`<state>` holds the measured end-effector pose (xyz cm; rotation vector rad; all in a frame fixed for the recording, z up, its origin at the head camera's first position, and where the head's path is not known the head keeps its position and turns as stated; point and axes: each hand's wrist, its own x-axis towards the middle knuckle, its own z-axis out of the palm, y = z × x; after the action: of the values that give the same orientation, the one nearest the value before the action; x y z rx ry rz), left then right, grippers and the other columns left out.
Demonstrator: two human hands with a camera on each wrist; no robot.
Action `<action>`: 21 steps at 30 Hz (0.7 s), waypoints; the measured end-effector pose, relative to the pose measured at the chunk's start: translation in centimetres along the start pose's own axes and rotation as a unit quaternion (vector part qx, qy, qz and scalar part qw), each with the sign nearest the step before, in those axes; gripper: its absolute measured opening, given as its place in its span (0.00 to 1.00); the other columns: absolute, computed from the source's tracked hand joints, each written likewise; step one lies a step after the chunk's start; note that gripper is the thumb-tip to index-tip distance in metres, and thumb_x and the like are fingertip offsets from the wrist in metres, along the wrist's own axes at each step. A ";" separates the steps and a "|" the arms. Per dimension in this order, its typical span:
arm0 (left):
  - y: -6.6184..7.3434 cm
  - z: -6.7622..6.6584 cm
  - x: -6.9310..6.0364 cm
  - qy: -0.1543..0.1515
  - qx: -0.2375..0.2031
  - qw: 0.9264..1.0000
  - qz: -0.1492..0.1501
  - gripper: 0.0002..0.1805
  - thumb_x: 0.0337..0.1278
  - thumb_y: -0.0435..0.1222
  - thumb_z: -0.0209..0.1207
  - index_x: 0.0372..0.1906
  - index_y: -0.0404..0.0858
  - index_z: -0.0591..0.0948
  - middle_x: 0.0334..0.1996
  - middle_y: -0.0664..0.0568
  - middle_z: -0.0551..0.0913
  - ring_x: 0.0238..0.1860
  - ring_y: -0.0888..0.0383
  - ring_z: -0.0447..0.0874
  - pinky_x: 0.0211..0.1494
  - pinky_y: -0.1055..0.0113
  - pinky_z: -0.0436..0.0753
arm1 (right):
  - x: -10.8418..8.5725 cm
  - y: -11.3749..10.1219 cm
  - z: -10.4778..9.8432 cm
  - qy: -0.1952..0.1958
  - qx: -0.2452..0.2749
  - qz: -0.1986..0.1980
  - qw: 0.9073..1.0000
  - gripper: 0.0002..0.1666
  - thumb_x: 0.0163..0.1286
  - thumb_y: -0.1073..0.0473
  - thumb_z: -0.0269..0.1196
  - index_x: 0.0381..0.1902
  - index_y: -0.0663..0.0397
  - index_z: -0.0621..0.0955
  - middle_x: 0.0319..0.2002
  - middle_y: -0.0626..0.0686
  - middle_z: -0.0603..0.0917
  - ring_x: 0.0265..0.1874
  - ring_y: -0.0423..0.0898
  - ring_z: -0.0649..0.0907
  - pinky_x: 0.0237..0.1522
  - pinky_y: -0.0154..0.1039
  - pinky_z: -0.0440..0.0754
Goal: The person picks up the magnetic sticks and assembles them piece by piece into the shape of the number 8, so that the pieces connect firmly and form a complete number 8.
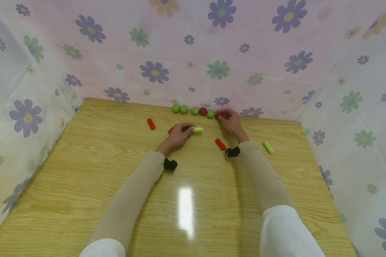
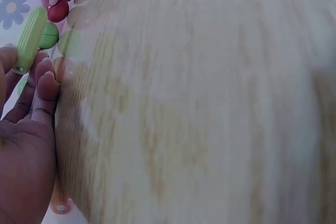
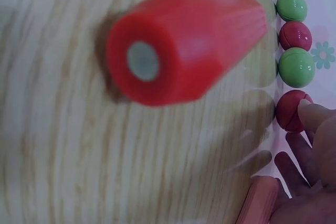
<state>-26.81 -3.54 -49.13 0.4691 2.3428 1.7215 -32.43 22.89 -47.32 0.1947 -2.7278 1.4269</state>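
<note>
My left hand (image 1: pixel 178 135) pinches a light-green ridged stick (image 1: pixel 198 129) between thumb and fingers, above the table. In the left wrist view this stick (image 2: pixel 30 40) shows a small metal disc at its lower end. My right hand (image 1: pixel 232 124) holds a red ball (image 1: pixel 218 115) with its fingertips, at the right end of a row. In the right wrist view a finger lies on that ball (image 3: pixel 290 110), which has a seam. Beside it stand a green ball (image 1: pixel 210 114), another red ball (image 1: pixel 203 111) and several more green balls (image 1: pixel 184 109).
Red sticks lie at the left (image 1: pixel 151 124), partly behind my left hand (image 1: pixel 171 130), and near my right wrist (image 1: pixel 220 144). A light-green stick (image 1: pixel 268 147) lies right. Flowered cloth (image 1: pixel 193 53) walls the wooden table (image 1: pixel 83 171). A reddish stick (image 3: pixel 258 201) shows beside my right hand.
</note>
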 end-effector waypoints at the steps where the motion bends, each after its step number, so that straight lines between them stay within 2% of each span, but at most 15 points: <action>1: 0.0 0.0 0.0 0.000 0.000 1.000 -0.001 0.18 0.80 0.41 0.50 0.61 0.34 0.81 0.48 0.43 0.83 0.40 0.55 0.78 0.44 0.67 0.78 | 0.0 0.0 0.0 0.000 0.001 0.002 1.000 0.19 0.76 0.67 0.59 0.61 0.73 0.76 0.57 0.70 0.79 0.59 0.63 0.78 0.64 0.53 0.75; 9: 0.1 0.1 0.0 0.002 -0.010 1.000 -0.002 0.19 0.80 0.41 0.51 0.60 0.33 0.81 0.48 0.39 0.83 0.40 0.51 0.78 0.43 0.67 0.77 | -0.1 0.1 -0.2 -0.005 -0.009 -0.003 1.000 0.21 0.76 0.65 0.59 0.61 0.73 0.75 0.57 0.71 0.79 0.59 0.64 0.78 0.65 0.54 0.75; 14: 0.2 0.3 0.0 0.009 0.002 1.000 0.003 0.18 0.80 0.40 0.51 0.60 0.33 0.81 0.46 0.42 0.83 0.39 0.55 0.78 0.44 0.66 0.78 | -0.2 0.0 -0.2 0.002 -0.005 -0.016 1.000 0.22 0.77 0.65 0.58 0.64 0.73 0.74 0.57 0.72 0.79 0.58 0.64 0.78 0.65 0.54 0.75; 18: 0.3 0.4 -0.2 0.022 0.018 1.000 0.013 0.17 0.79 0.38 0.51 0.58 0.32 0.81 0.44 0.43 0.84 0.38 0.57 0.79 0.44 0.66 0.79 | -0.7 -0.4 0.1 0.034 0.021 -0.023 0.999 0.23 0.77 0.67 0.58 0.65 0.74 0.73 0.59 0.72 0.77 0.60 0.64 0.77 0.65 0.54 0.75; 21: 0.3 0.4 -0.3 0.028 0.020 0.999 0.011 0.16 0.78 0.37 0.53 0.58 0.31 0.82 0.47 0.42 0.84 0.42 0.54 0.80 0.48 0.63 0.79 | -1.4 -0.7 0.7 0.075 0.049 -0.030 0.996 0.22 0.76 0.68 0.59 0.64 0.73 0.74 0.58 0.71 0.77 0.59 0.63 0.77 0.63 0.54 0.77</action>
<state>-26.32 -3.20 -48.98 0.4599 2.4231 1.7216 -30.90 22.02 -47.27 0.1656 -2.5147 1.4966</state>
